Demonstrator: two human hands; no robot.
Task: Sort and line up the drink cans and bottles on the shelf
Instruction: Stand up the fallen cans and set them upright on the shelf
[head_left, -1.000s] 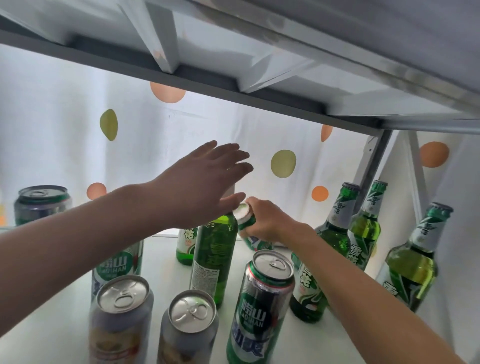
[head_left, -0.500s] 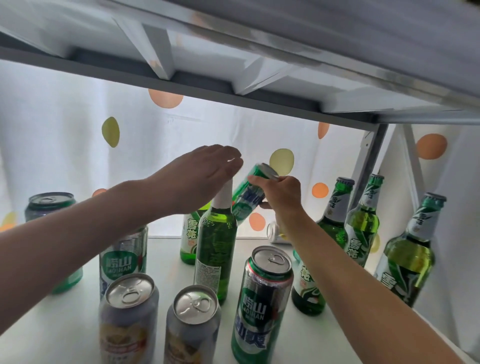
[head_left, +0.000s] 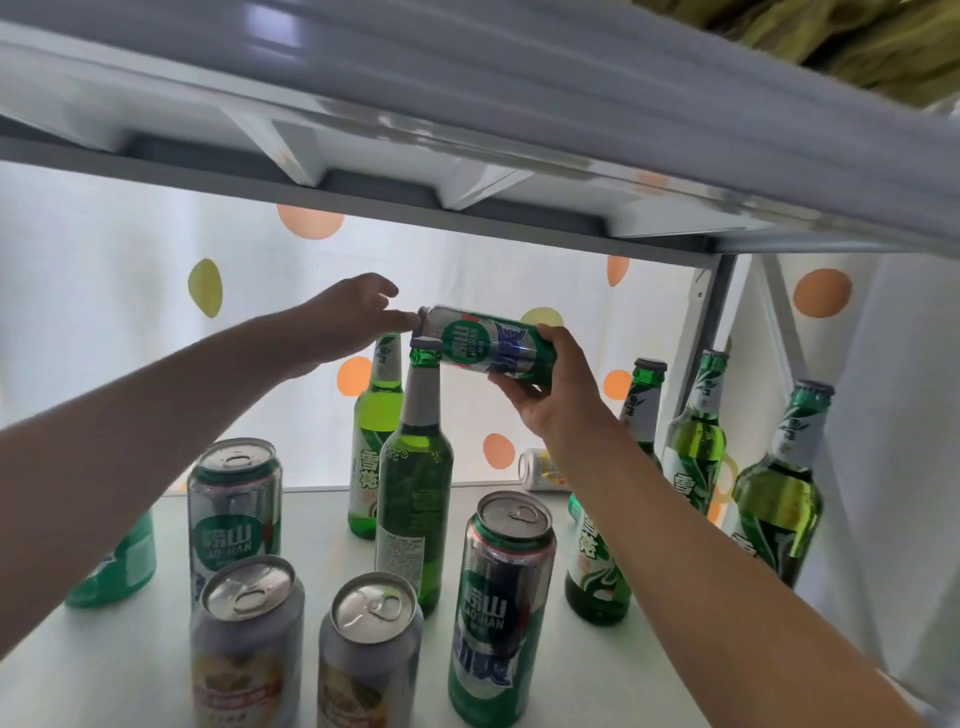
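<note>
Both bare arms reach forward and up, hands meeting near mid-height.

The right hand is raised with its palm turned toward the left, fingers curled from below and thumb across the top, gripping a can that lies sideways in its grasp. The right forearm runs down to the lower right corner. The left hand is stretched out from the left, back of the hand toward the camera, fingers loosely extended; its fingertips reach the can's near end, though whether they touch it cannot be told. The left forearm slants down to the left edge.
</note>
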